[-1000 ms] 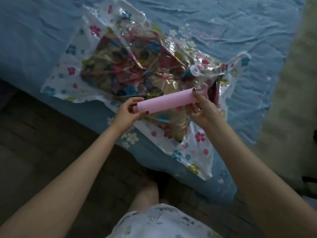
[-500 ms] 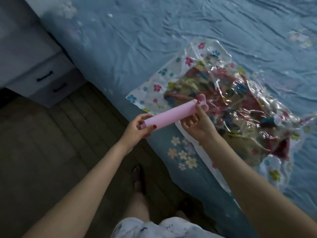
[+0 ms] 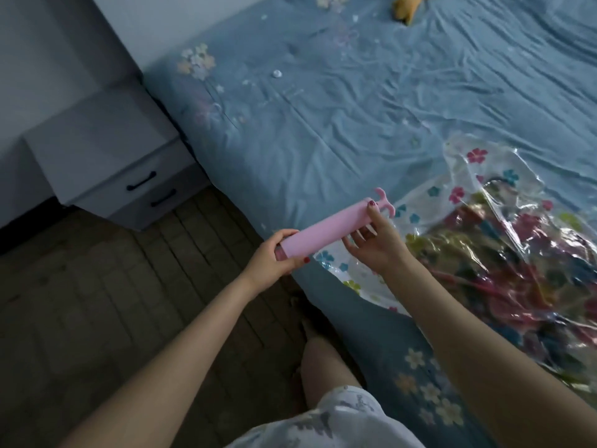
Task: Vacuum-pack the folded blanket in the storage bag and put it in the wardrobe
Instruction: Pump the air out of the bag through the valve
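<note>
Inspector: Head view, largest item first: wide bed under a wrinkled blue sheet with flower prints (image 3: 371, 124); it fills the upper and right part of the picture; dark plank floor (image 3: 113, 302) runs along its near edge.

Clerk: And the furniture beside it?

Inspector: Pale grey bedside cabinet with two black-handled drawers (image 3: 106, 163), standing on the floor just beside the bed's left corner.

Clerk: Location of the task item?

Inspector: Clear plastic storage bag printed with small coloured flowers (image 3: 478, 202) lies flat on the sheet at the right, near the bed's edge; the folded multicoloured blanket (image 3: 523, 263) sits inside it, visible through the crinkled film; part of the bag runs out of the picture on the right.

Clerk: Hands?

Inspector: Both hold a pink cylindrical hand pump with a forked pink handle (image 3: 336, 229), tilted, handle end raised toward the bed; left hand (image 3: 274, 257) is wrapped round the lower end, fingers and thumb curled about it; right hand (image 3: 374, 244) supports the upper end near the handle, thumb on top of the barrel, fingers spread beneath; pump is held above the bed's edge, beside the bag's near corner, not touching it.

Clerk: Smaller items?

Inspector: Small yellow soft object (image 3: 407, 9) on the sheet at the top; its kind cannot be told.
</note>
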